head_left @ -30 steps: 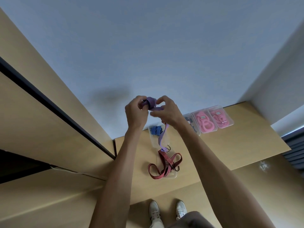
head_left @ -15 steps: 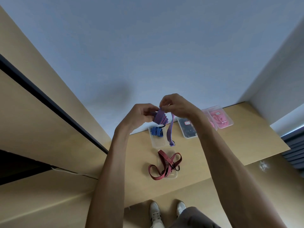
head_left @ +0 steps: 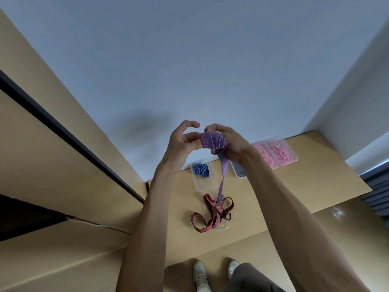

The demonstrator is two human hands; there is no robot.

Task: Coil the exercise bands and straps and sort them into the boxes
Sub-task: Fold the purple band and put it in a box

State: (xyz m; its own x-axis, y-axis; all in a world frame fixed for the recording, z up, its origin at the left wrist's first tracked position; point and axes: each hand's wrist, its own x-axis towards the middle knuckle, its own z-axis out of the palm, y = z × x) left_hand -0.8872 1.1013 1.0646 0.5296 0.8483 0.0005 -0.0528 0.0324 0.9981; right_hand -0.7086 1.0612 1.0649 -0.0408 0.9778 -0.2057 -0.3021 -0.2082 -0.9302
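Both hands are raised above the wooden table (head_left: pixel 305 186). A purple-and-red striped strap (head_left: pixel 213 140) is wound into a coil around the fingers of my left hand (head_left: pixel 182 142), and its loose tail hangs down toward the table. My right hand (head_left: pixel 228 142) grips the coil from the right side. Below, a blue striped coil (head_left: pixel 201 170) lies in a clear box (head_left: pixel 205 184). A dark red strap (head_left: pixel 212 213) with a black hook sprawls loosely over another clear box (head_left: pixel 223 226).
At the back right stand two clear boxes with pink bands (head_left: pixel 279 151) and one box with a dark item (head_left: pixel 239 171). A grey wall rises behind the table. A wooden panel with a dark edge (head_left: pixel 69 131) runs along the left. My white shoes (head_left: pixel 202 275) show below.
The coil has grown as more strap was wound on. My right hand moved from above the coil to its right side, and the hanging tail now reaches down near the red strap.
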